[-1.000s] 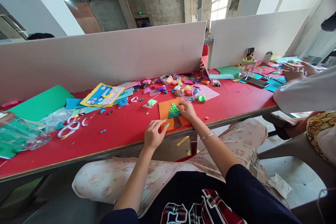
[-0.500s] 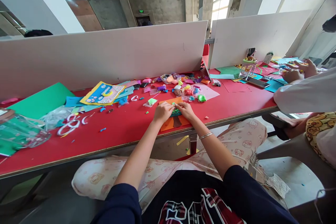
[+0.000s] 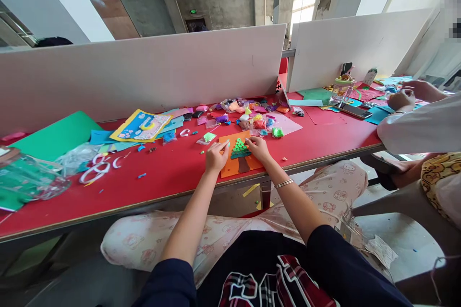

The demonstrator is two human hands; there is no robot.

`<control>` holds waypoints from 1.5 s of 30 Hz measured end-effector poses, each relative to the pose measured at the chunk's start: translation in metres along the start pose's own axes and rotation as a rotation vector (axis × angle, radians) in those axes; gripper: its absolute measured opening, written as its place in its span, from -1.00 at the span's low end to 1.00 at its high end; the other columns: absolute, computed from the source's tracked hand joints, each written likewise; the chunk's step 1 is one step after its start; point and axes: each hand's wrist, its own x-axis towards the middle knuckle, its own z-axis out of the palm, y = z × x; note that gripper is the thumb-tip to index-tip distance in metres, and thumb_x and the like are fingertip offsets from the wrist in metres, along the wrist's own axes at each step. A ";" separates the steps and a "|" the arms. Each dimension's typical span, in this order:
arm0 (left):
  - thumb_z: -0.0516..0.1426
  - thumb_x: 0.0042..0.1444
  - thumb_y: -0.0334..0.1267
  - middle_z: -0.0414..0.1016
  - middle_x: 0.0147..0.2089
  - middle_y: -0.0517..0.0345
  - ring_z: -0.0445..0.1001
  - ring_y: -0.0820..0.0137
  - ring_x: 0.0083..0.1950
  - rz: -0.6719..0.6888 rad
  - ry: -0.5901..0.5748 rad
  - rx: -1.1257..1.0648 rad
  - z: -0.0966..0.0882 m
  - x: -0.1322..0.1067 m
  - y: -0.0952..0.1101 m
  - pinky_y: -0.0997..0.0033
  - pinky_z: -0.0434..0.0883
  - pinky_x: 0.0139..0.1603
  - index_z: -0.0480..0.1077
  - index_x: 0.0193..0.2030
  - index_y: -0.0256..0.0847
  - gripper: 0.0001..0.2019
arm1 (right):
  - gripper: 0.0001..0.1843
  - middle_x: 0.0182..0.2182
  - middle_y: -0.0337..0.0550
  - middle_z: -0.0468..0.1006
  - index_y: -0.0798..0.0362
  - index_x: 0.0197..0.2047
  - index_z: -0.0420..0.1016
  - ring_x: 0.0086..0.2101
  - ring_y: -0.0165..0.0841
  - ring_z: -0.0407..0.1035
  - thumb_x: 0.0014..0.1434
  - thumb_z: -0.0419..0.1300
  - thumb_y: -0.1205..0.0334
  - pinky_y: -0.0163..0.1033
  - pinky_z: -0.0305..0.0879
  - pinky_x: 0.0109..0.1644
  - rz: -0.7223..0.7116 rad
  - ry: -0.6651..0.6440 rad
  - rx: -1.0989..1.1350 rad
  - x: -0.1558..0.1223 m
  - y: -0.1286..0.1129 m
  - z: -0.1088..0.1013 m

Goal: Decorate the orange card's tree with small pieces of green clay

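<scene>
At the near edge of the red table [image 3: 173,172], the right hand [image 3: 258,147] lay palm down with its fingertips drawn close together against the right side of the green tree [image 3: 239,148]. Whether they pinched a bit of clay could not be told. The wrist was bent slightly inward, a bracelet [image 3: 284,183] sat on the forearm, and the arm ran back to a dark sleeve.

The left hand [image 3: 216,156] rested knuckles up, fingers bent and unclenched, their tips pressing on the left edge of the orange card [image 3: 230,169] and gripping nothing. Its forearm reached straight out from the lap.

The tree sat in the middle of the card, above a brown trunk [image 3: 244,165], between the two hands. The card lay flat, just inside the table's front edge.

Just beyond the card was a heap of small clay bags [image 3: 252,120], with a green lump [image 3: 277,132] to their right. Farther left lay a yellow card [image 3: 142,127], white loops [image 3: 97,168] and a green sheet [image 3: 54,136]. A white divider [image 3: 144,76] stood behind. Far right, another person's hands [image 3: 401,100] worked over coloured paper, near a phone [image 3: 351,111].
</scene>
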 end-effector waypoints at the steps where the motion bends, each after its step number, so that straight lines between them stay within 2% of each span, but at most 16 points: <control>1: 0.05 0.23 -0.25 0.61 -0.35 0.00 0.55 0.32 -0.34 -0.040 0.011 -0.006 0.001 0.000 -0.004 0.34 0.48 -0.24 0.57 -0.23 -0.24 -0.74 | -0.67 -0.48 -0.13 0.52 0.10 -0.48 0.46 -0.41 -0.36 0.34 0.17 0.06 0.07 -0.31 0.13 -0.34 0.001 -0.011 -0.011 0.000 0.000 0.000; 5: 0.14 0.17 -0.21 0.63 -0.32 0.02 0.58 0.31 -0.34 -0.174 -0.022 -0.041 0.003 0.000 -0.010 0.38 0.49 -0.27 0.59 -0.29 -0.20 -0.80 | -0.64 -0.56 -0.16 0.45 0.09 -0.56 0.39 -0.45 -0.38 0.28 0.14 0.08 0.05 -0.30 0.08 -0.38 -0.010 -0.027 -0.049 0.000 0.002 0.000; 8: 0.20 0.13 -0.19 0.63 -0.37 0.07 0.56 0.34 -0.39 -0.219 -0.039 -0.086 0.002 0.000 -0.007 0.42 0.49 -0.30 0.57 -0.37 -0.18 -0.84 | -0.63 -0.63 -0.21 0.35 0.07 -0.61 0.32 -0.51 -0.40 0.20 0.13 0.07 0.05 -0.29 0.01 -0.42 -0.011 -0.023 -0.087 0.001 0.004 0.000; 10: 0.18 0.14 -0.20 0.62 -0.39 0.08 0.57 0.35 -0.39 -0.234 -0.040 -0.094 0.000 0.000 -0.005 0.42 0.49 -0.30 0.58 -0.36 -0.19 -0.83 | -0.63 -0.65 -0.23 0.31 0.06 -0.62 0.29 -0.52 -0.41 0.17 0.13 0.06 0.04 -0.28 -0.02 -0.44 -0.018 -0.019 -0.107 0.002 0.005 0.000; 15: 0.14 0.15 -0.33 0.64 -0.30 0.04 0.61 0.30 -0.29 -0.260 -0.067 -0.067 0.001 0.000 -0.007 0.38 0.52 -0.22 0.59 -0.22 -0.19 -0.83 | -0.62 -0.63 -0.22 0.34 0.06 -0.61 0.29 -0.51 -0.40 0.19 0.12 0.05 0.01 -0.28 0.00 -0.43 -0.024 -0.016 -0.103 0.002 0.005 0.000; 18: 0.17 0.10 -0.41 0.65 -0.24 0.02 0.63 0.26 -0.24 -0.309 -0.069 -0.067 0.004 0.000 -0.009 0.32 0.54 -0.16 0.59 -0.23 -0.20 -0.84 | -0.62 -0.63 -0.21 0.35 0.06 -0.60 0.30 -0.51 -0.39 0.21 0.12 0.05 0.00 -0.28 0.01 -0.43 -0.017 -0.017 -0.100 0.002 0.005 0.000; 22: 0.20 0.09 -0.39 0.65 -0.27 0.06 0.63 0.26 -0.26 -0.398 -0.060 -0.127 0.005 0.000 -0.008 0.30 0.56 -0.15 0.57 -0.25 -0.20 -0.88 | -0.61 -0.60 -0.19 0.40 0.07 -0.58 0.34 -0.50 -0.38 0.24 0.13 0.05 -0.02 -0.29 0.03 -0.41 -0.023 0.005 -0.090 0.002 0.006 0.001; 26: 0.23 0.08 -0.36 0.64 -0.33 0.07 0.62 0.27 -0.31 -0.357 -0.065 -0.119 0.004 0.001 -0.006 0.32 0.55 -0.20 0.57 -0.32 -0.20 -0.93 | -0.60 -0.59 -0.18 0.43 0.07 -0.58 0.36 -0.49 -0.38 0.26 0.13 0.05 -0.03 -0.29 0.06 -0.41 -0.030 0.022 -0.092 0.002 0.007 0.001; 30: 0.21 0.07 -0.43 0.65 -0.28 0.05 0.62 0.27 -0.26 -0.286 -0.062 -0.086 0.003 0.002 -0.006 0.32 0.55 -0.17 0.57 -0.30 -0.20 -0.88 | -0.62 -0.56 -0.14 0.47 0.07 -0.55 0.41 -0.46 -0.34 0.32 0.13 0.05 -0.01 -0.30 0.12 -0.39 -0.016 0.005 -0.077 0.001 0.006 0.001; 33: 0.20 0.03 -0.47 0.64 -0.30 0.09 0.60 0.32 -0.30 -0.274 -0.072 -0.084 0.004 0.001 -0.006 0.37 0.54 -0.23 0.56 -0.35 -0.18 -0.86 | -0.64 -0.57 -0.14 0.47 0.07 -0.55 0.40 -0.46 -0.34 0.33 0.12 0.06 0.02 -0.29 0.12 -0.40 0.000 0.000 -0.072 0.000 0.004 0.000; 36: 0.23 0.04 -0.41 0.63 -0.34 0.11 0.58 0.35 -0.35 -0.273 -0.055 -0.075 0.004 0.001 -0.004 0.41 0.53 -0.27 0.54 -0.39 -0.18 -0.93 | -0.66 -0.55 -0.14 0.49 0.08 -0.54 0.42 -0.46 -0.34 0.34 0.11 0.06 0.03 -0.29 0.14 -0.40 0.022 -0.022 -0.077 -0.001 0.003 -0.002; 39: 0.20 0.11 -0.34 0.63 -0.30 0.08 0.60 0.34 -0.29 -0.274 -0.045 -0.082 0.004 0.000 -0.003 0.40 0.53 -0.22 0.56 -0.31 -0.18 -0.92 | -0.64 -0.55 -0.14 0.50 0.09 -0.52 0.45 -0.45 -0.33 0.35 0.11 0.05 0.02 -0.28 0.17 -0.37 0.027 -0.034 -0.090 -0.002 0.001 -0.004; 42: 0.16 0.15 -0.38 0.64 -0.23 0.05 0.60 0.33 -0.24 -0.299 -0.073 -0.092 0.004 0.000 -0.001 0.38 0.53 -0.15 0.56 -0.22 -0.19 -0.86 | -0.64 -0.54 -0.12 0.51 0.10 -0.50 0.48 -0.45 -0.33 0.36 0.10 0.06 0.03 -0.28 0.18 -0.36 0.038 -0.031 -0.096 -0.002 -0.002 -0.006; 45: 0.18 0.12 -0.44 0.63 -0.21 0.04 0.60 0.34 -0.22 -0.353 -0.103 -0.090 0.005 0.001 0.001 0.38 0.52 -0.14 0.56 -0.23 -0.20 -0.85 | -0.65 -0.55 -0.11 0.52 0.12 -0.50 0.51 -0.44 -0.31 0.39 0.08 0.08 0.04 -0.28 0.20 -0.36 0.068 -0.032 -0.081 -0.002 -0.004 -0.008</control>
